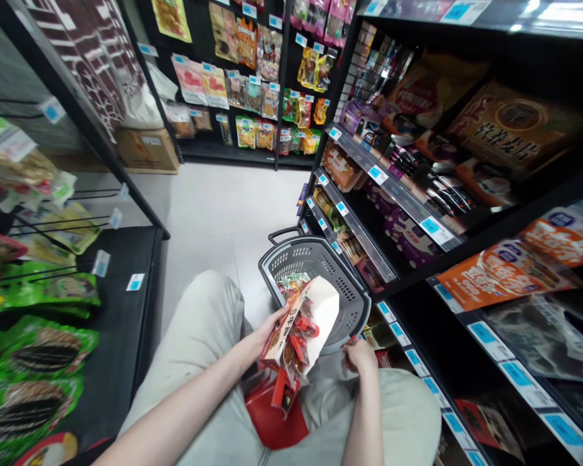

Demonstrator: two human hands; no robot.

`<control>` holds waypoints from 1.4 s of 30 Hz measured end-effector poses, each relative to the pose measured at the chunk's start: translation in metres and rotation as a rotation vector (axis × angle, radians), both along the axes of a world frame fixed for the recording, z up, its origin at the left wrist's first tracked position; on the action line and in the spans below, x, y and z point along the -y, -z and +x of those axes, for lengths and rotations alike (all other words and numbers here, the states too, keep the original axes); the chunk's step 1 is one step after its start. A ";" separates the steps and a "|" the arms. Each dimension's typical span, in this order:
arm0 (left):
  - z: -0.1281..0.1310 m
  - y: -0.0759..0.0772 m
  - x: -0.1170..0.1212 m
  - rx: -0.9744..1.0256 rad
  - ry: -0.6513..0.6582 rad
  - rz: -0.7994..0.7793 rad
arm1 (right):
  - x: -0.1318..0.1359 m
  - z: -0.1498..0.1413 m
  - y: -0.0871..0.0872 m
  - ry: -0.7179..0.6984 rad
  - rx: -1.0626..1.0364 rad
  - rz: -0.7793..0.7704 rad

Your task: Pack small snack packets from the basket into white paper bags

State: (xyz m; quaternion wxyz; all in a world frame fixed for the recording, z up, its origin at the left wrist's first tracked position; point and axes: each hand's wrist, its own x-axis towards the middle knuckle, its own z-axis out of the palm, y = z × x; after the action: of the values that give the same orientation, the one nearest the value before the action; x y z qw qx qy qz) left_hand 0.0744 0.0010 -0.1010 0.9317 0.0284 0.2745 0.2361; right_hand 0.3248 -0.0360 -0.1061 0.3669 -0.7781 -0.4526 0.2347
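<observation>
My left hand (267, 333) grips an open cardboard snack box (324, 299) from its left side, tilted over my lap. Small red-and-clear snack packets (298, 343) show in the box's opening, and its red flap (279, 421) hangs down between my knees. My right hand (359, 356) is to the right of the box, by the near rim of a grey shopping basket (337, 272). Its fingers are closed; a bit of something reddish shows at the fingertips, too small to name. Inside the basket lies a small green-and-white package (294, 281), partly covered by the box.
Close on the right stands a black shelf (393, 194) with packaged foods and price tags. On the left, a rack (146, 259) bears green snack bags (43, 349). Bagged snacks (252, 133) hang on the far wall, near a cardboard carton (146, 149). Pale floor tiles (208, 200) lie between.
</observation>
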 end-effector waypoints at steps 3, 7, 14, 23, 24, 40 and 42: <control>0.000 -0.001 0.000 -0.007 -0.004 0.000 | -0.005 0.000 -0.002 0.061 0.057 -0.102; -0.001 -0.001 0.000 -0.008 0.004 0.002 | -0.014 -0.005 -0.017 0.171 0.160 -0.052; 0.000 0.001 -0.001 -0.027 -0.004 0.004 | -0.001 -0.044 -0.066 -0.286 0.138 0.380; 0.001 -0.005 0.002 -0.027 -0.031 0.031 | 0.008 -0.085 -0.081 -0.515 0.645 0.151; 0.001 -0.004 0.001 -0.023 -0.030 0.033 | 0.007 -0.085 -0.079 -0.513 0.658 0.150; 0.002 -0.001 0.000 -0.032 -0.025 0.003 | 0.002 -0.092 -0.068 -0.397 0.614 0.218; 0.002 0.002 0.000 -0.028 -0.011 0.004 | 0.000 -0.090 -0.067 -0.322 0.557 0.250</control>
State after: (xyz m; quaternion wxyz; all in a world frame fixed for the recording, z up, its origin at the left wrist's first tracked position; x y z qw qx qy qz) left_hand 0.0761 0.0013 -0.1027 0.9264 0.0323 0.2872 0.2414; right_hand 0.2345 -0.0356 -0.0395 0.2799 -0.6798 -0.6778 0.0110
